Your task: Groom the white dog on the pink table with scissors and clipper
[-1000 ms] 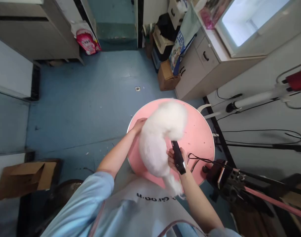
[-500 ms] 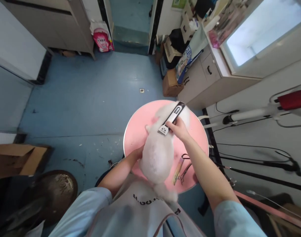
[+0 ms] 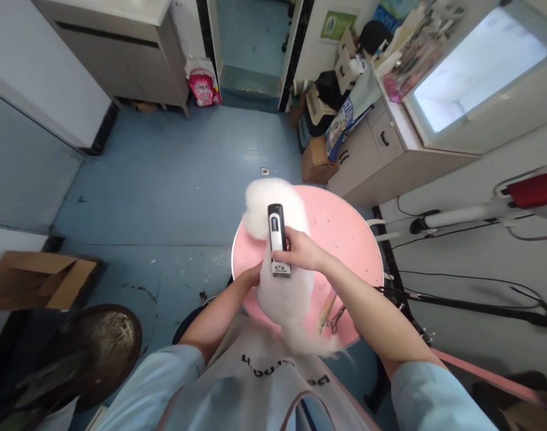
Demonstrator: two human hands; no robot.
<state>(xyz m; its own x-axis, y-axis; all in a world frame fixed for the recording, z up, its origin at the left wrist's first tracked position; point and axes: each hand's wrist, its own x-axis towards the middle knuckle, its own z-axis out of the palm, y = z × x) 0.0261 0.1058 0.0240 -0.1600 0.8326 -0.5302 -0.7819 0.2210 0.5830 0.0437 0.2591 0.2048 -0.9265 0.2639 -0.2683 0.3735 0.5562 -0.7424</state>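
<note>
A fluffy white dog (image 3: pixel 287 296) stands on the round pink table (image 3: pixel 345 233), seen from above, with its rounded head toward the far side and its tail near my apron. My right hand (image 3: pixel 295 248) is closed around a black-and-silver hair clipper (image 3: pixel 277 236). The clipper's blade end points toward me, over the dog's back. Against the dog's left flank, my left hand (image 3: pixel 255 275) holds its body; most of the fingers are hidden by fur. Scissors (image 3: pixel 335 320) and a comb (image 3: pixel 326 312) lie on the table to the right, partly behind my right forearm.
A white grooming-arm pole (image 3: pixel 457 212) and a black rod (image 3: pixel 471 305) run along the right side. Beyond the table are drawers (image 3: pixel 367 146) and a cardboard box (image 3: pixel 319 161). An open carton (image 3: pixel 39 278) and a round brown stool (image 3: pixel 106 341) stand on the left.
The dog's head has swung from the right to the left. My right hand has turned the clipper nearly straight and moved it left and nearer. The tail has swept right.
</note>
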